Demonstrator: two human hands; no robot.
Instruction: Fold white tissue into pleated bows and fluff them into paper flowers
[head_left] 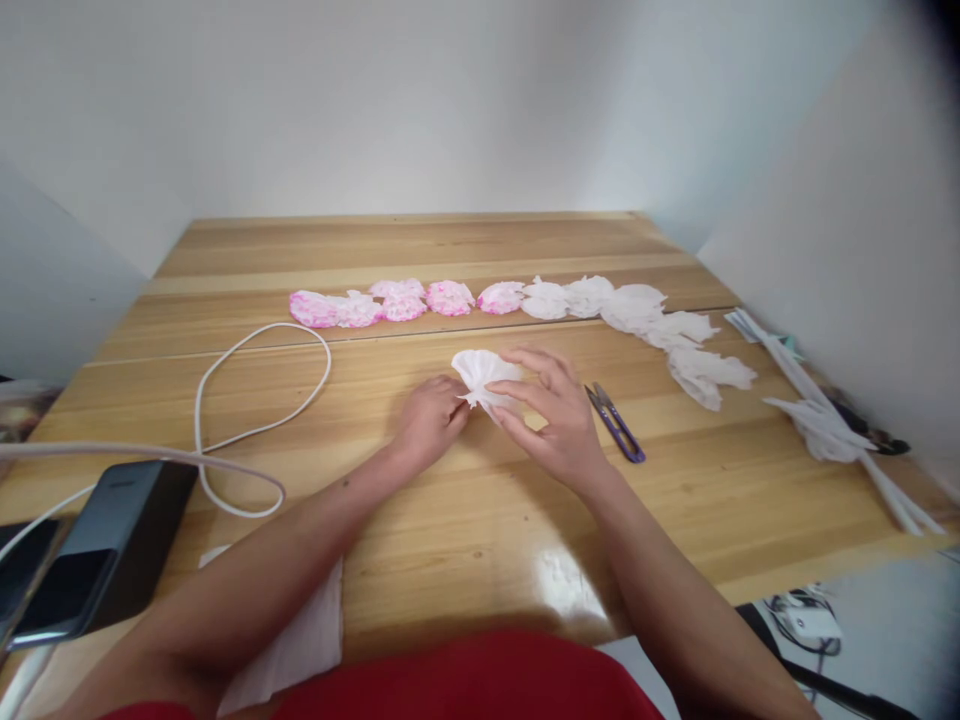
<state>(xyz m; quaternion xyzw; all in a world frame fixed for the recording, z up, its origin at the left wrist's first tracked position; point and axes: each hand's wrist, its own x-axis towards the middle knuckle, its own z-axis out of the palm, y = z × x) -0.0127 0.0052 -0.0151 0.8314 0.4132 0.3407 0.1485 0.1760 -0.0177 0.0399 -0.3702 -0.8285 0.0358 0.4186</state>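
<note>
A piece of white tissue paper (pixel 475 372), pleated and gathered at its middle into a fan or bow shape, is held above the table in front of me. My left hand (pixel 431 420) is closed on its pinched centre, the fingertips partly hidden. On the other side, my right hand (pixel 555 415) has its curved fingers and thumb around the paper's right half, touching its folds. Just right of that hand lies a pair of thread snips (pixel 616 425) with purple handles.
Across the table (pixel 480 540) runs a row of pink-tipped tissue flowers (pixel 450 297) and plain white tissue flowers (pixel 634 308). White strips (pixel 817 420) lie at the right. Left are a looped white cable (pixel 199 410), a dark power bank (pixel 112 550) and flat tissue sheets (pixel 300 640).
</note>
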